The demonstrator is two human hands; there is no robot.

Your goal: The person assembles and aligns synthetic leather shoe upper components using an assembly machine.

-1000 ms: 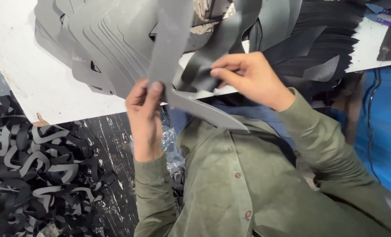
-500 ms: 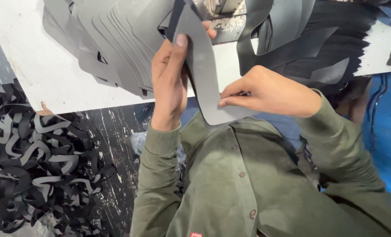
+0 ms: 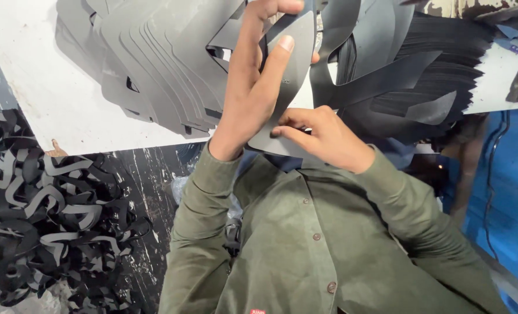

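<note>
The left hand has risen, both it and the right hand gripping the grey cut piece above the stacked pieces.

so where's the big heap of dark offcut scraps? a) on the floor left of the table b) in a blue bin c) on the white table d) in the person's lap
a: the heap of curled dark scraps lies on the floor beside the white table, whose top carries fanned grey cut pieces.
</note>
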